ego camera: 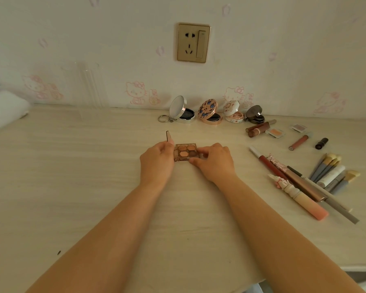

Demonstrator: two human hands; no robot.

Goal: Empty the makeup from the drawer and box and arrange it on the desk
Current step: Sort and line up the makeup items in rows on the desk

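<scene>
Holding the small brown see-through eyeshadow box (185,152), her right hand (215,160) grips it; left hand (156,160) pinches its lid (168,136) at eleven o'clock. She should lift gently.

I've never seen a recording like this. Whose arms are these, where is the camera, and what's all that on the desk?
There is no machine here: a person wears a wide-angle camera on the head, so you look down along their own bare arms. The left hand pinches a small thin piece, perhaps a lid or applicator. The right hand grips a small eyeshadow palette resting on the pale wooden desk. Four open round compacts stand along the wall. To the right lie lip glosses, brushes and long pencils.
</scene>
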